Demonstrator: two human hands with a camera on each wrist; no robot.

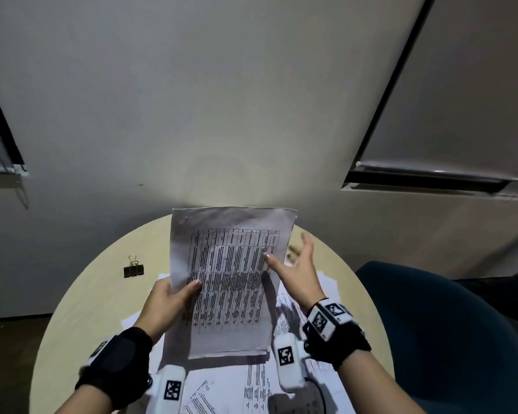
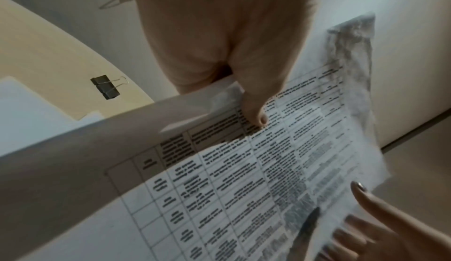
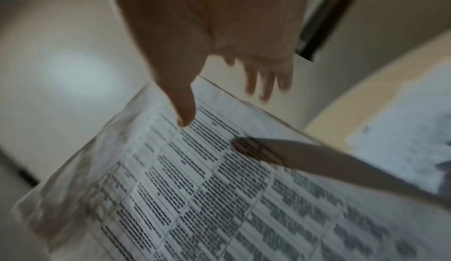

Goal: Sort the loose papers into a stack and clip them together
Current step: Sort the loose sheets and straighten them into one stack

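Papers (image 1: 228, 282) printed with a dense black table are held upright above a round table (image 1: 81, 294), their top margin smudged grey; the print is too blurred to read. The left hand (image 1: 165, 303) pinches their left edge, thumb on front. The right hand (image 1: 296, 270) is spread loose, its thumb touching the right edge. More loose sheets (image 1: 305, 309) lie beneath. A black binder clip (image 1: 133, 268) sits apart to the left.

I see the held sheets (image 1: 231, 282) raised above the middle of the bench (image 1: 102, 294), loose papers (image 1: 245, 383) spread on it beneath them, the binder clip (image 1: 133, 268) lying to their left, and a chair (image 1: 449, 339) at right.
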